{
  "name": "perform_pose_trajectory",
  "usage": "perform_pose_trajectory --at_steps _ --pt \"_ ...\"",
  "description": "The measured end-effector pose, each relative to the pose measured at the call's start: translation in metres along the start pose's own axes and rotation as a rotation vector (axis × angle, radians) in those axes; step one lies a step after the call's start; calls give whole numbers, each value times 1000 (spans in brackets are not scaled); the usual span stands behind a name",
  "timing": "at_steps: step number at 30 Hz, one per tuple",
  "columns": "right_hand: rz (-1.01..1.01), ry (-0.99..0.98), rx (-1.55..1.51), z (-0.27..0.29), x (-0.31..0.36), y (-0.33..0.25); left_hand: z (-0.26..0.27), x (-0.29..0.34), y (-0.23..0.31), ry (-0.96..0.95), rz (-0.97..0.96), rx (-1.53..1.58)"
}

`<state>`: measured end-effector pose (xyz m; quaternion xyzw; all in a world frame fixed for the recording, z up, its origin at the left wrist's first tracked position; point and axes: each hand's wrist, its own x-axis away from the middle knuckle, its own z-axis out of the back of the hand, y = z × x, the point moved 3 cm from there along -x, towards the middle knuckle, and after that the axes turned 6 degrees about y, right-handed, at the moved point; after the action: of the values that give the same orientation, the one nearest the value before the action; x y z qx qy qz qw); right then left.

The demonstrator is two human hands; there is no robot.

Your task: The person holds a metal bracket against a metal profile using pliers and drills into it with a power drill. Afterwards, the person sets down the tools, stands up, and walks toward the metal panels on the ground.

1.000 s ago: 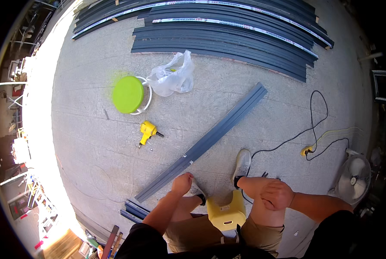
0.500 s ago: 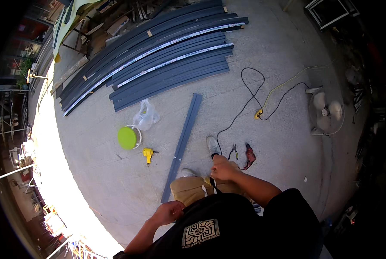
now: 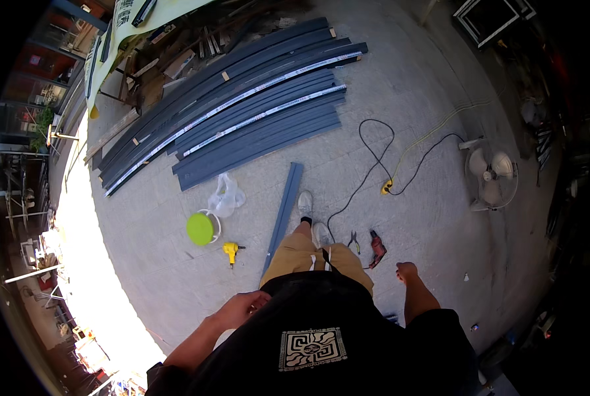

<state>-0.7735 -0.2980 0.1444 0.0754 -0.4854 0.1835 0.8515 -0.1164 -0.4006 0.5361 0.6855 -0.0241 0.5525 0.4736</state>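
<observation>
I am standing on a concrete floor, looking down at my own body. My left hand (image 3: 242,307) hangs by my left hip with fingers loosely curled and holds nothing. My right hand (image 3: 406,271) hangs at my right side, fingers curled, also holding nothing. A long grey metal profile (image 3: 284,212) lies on the floor by my left foot. A yellow drill (image 3: 230,250) lies left of it. Pliers (image 3: 353,240) and a red power tool (image 3: 377,247) lie on the floor near my right hand.
A stack of long grey metal profiles (image 3: 242,112) lies ahead. A bucket with a green lid (image 3: 201,228) and a plastic bag (image 3: 225,197) sit at the left. A black cable (image 3: 374,165) runs to a yellow plug. A floor fan (image 3: 490,175) stands right.
I have risen from a crouch on the yellow stool to standing. Both hands left my knees and now hang at my sides. The view has swung toward the profile stack.
</observation>
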Motion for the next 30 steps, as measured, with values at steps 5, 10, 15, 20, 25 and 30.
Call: perform_pose_trajectory --at_steps 5,10,15,20,25,30 --pt "-155 -91 -294 -41 90 -58 38 -50 10 133 -113 -120" --pt "187 -258 -214 -36 135 -197 96 -85 61 92 -87 -147" --pt "434 -69 -453 9 167 -331 136 -101 102 7 -82 97" --pt "477 -114 -591 34 165 -372 158 -108 125 -85 25 378" --pt "256 -202 -425 41 72 -305 173 -155 138 -137 93 542" --pt "-152 -246 -134 100 10 -287 141 -199 160 -41 113 739"
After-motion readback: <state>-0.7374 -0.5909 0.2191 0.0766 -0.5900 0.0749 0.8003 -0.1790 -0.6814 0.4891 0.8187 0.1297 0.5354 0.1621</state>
